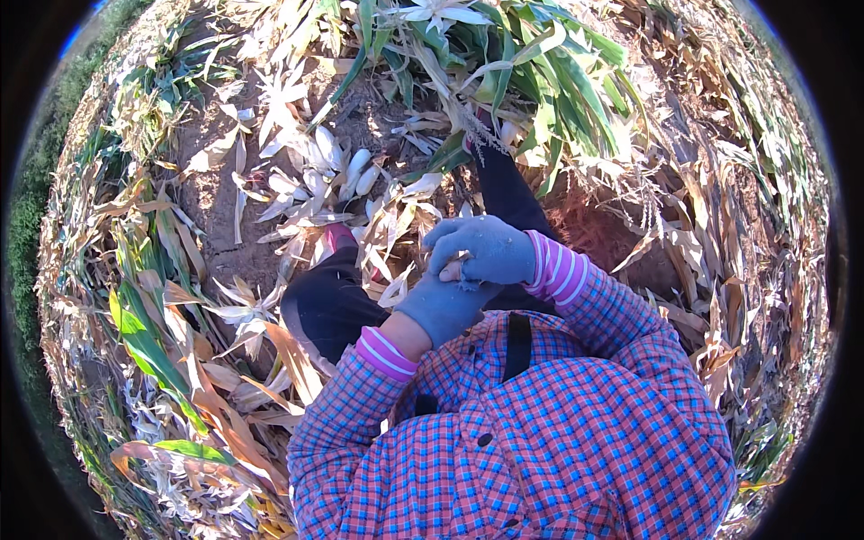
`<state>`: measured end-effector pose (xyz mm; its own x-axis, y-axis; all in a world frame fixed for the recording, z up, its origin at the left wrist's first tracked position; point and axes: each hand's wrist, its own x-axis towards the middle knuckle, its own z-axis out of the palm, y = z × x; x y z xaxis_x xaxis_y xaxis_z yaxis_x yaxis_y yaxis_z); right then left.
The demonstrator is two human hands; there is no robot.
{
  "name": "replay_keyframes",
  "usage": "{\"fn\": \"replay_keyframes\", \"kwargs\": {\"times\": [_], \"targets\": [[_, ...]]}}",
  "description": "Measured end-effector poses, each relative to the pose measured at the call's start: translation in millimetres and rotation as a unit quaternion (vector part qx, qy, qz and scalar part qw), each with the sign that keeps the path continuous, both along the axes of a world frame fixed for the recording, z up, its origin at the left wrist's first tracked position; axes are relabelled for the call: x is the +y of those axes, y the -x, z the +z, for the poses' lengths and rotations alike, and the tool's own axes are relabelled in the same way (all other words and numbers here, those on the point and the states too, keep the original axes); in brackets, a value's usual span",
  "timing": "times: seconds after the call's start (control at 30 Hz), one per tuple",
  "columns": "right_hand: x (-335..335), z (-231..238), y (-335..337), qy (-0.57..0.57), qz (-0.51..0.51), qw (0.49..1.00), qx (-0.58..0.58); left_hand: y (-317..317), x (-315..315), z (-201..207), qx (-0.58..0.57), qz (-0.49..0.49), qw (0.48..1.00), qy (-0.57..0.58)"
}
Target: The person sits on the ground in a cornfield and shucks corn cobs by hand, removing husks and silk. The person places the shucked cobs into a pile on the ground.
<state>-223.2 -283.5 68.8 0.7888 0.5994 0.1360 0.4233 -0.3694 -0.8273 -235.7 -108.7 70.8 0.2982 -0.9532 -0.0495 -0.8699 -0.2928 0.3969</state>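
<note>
Both hands meet in front of my waist, in blue-grey work gloves. My right hand (493, 252) lies on top, its fingers curled down over the other hand. Whether those fingers pinch the glove or a small thing, I cannot make out. Between the hands a small pinkish patch shows, perhaps a bare fingertip. My left hand (445, 308) is underneath, back upward, with most of its fingers hidden. Beyond the hands, to the left, a small heap of pale husked corn ears (358, 173) lies on the ground among torn husks.
A bundle of green corn stalks and leaves (562, 85) lies ahead, partly over my right foot. Dry husks (247, 310) and leaves cover much of the brown soil (211, 202). More dry stalks (720, 270) lie at right. My dark-trousered legs are spread apart.
</note>
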Motion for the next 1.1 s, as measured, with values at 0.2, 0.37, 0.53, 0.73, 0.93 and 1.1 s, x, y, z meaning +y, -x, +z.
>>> {"fn": "replay_keyframes", "kwargs": {"times": [0.2, 0.37, 0.53, 0.73, 0.93, 1.1], "targets": [[2.6, -5.6, 2.3, -0.05, -0.046, 0.998, 0.017, -1.7, -3.2, -5.4, -0.06, -0.002, 0.998, 0.032], [-11.2, 6.4, -3.4, -0.13, -0.15, 0.979, 0.038, -15.1, 0.9, 10.1, -0.024, 0.047, 0.995, -0.081], [-10.6, 24.9, 9.9, -0.119, -0.119, 0.98, 0.111, -28.8, 8.7, 7.4, 0.007, 0.107, 0.971, -0.214], [16.1, 20.0, 22.7, -0.111, -0.068, 0.988, 0.081, -31.2, 12.5, 3.1, -0.035, 0.117, 0.984, -0.134], [19.5, 25.9, 26.8, -0.037, -0.083, 0.992, 0.089, -32.2, 10.3, 6.2, -0.017, 0.111, 0.98, -0.162], [24.6, 21.0, 29.5, -0.054, -0.096, 0.993, 0.037, -33.8, 8.4, 12.7, -0.007, 0.104, 0.975, -0.194]]}}
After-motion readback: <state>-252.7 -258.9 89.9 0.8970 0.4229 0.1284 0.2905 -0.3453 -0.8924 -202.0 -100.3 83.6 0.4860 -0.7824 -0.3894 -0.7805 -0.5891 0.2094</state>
